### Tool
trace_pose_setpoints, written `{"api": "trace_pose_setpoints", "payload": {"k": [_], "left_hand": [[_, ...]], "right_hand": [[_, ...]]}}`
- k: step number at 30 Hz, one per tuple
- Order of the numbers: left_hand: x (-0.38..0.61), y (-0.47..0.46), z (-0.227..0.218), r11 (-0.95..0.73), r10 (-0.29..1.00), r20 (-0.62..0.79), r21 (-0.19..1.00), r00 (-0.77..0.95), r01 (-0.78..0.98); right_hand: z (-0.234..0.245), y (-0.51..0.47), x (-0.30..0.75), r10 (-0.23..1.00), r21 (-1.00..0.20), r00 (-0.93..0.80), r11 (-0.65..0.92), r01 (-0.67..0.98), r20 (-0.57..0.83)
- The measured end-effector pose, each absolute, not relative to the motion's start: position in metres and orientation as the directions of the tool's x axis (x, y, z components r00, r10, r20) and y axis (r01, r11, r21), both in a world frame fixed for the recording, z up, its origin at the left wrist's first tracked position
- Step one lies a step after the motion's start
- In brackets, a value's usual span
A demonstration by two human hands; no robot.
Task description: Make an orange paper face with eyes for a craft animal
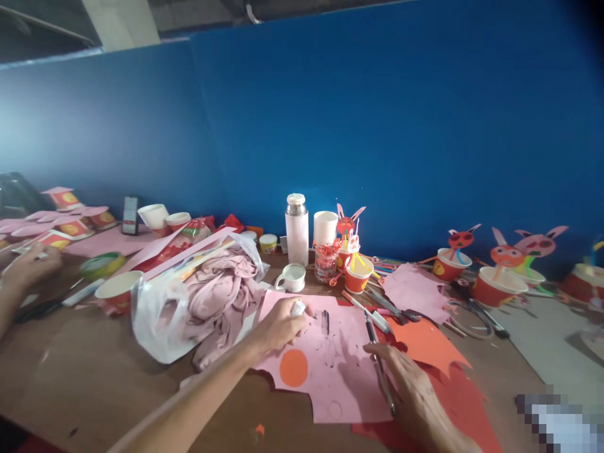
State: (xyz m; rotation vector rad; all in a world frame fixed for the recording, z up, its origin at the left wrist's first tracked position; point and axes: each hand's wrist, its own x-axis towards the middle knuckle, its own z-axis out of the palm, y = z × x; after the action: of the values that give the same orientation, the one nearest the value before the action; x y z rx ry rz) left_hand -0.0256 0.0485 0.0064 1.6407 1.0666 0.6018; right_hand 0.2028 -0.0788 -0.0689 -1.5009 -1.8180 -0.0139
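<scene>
My left hand (283,326) is closed around a small white object (297,308), mostly hidden by the fingers, above a sheet of pink paper (349,384). An orange paper circle (293,368) lies on that sheet just below the hand. Dark marks and a short dark cap-like piece (325,323) also show on the pink paper. At the sheet's right edge, my right hand (408,384) has its fingers on a black and silver pen (380,371). Beyond the right hand are a white marker (381,323) and scissors (401,313).
Behind stand a thermos (297,236), a white mug (291,278) and paper cups with animal figures (358,275). A plastic bag with cloth (221,283) is left of my arm. Another person's hand (35,267) is at far left. Orange and red paper (429,343) lies right.
</scene>
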Motion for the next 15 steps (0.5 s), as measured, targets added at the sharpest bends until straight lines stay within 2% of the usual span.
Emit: {"api": "trace_pose_setpoints", "payload": {"k": [4, 8, 12, 14, 15], "left_hand": [[0.005, 0.063, 0.007, -0.149, 0.893, -0.11, 0.843, 0.436, 0.518], [0.031, 0.076, -0.008, -0.154, 0.921, -0.113, 0.773, 0.372, 0.615], [0.038, 0.079, -0.015, -0.129, 0.922, -0.13, 0.786, 0.366, 0.605], [0.035, 0.077, -0.011, -0.111, 0.917, -0.127, 0.83, 0.378, 0.547], [0.032, 0.075, -0.008, -0.099, 0.914, -0.12, 0.859, 0.387, 0.501]], "right_hand": [[-0.07, -0.083, 0.203, 0.845, -0.485, -0.011, 0.317, 0.815, 0.534], [-0.067, -0.083, 0.204, 0.816, -0.395, -0.105, 0.383, 0.835, 0.568], [-0.058, -0.083, 0.206, 0.801, -0.333, -0.184, 0.429, 0.839, 0.569], [-0.052, -0.086, 0.206, 0.808, -0.362, -0.187, 0.44, 0.822, 0.558], [-0.05, -0.088, 0.205, 0.823, -0.414, -0.158, 0.429, 0.803, 0.545]]}}
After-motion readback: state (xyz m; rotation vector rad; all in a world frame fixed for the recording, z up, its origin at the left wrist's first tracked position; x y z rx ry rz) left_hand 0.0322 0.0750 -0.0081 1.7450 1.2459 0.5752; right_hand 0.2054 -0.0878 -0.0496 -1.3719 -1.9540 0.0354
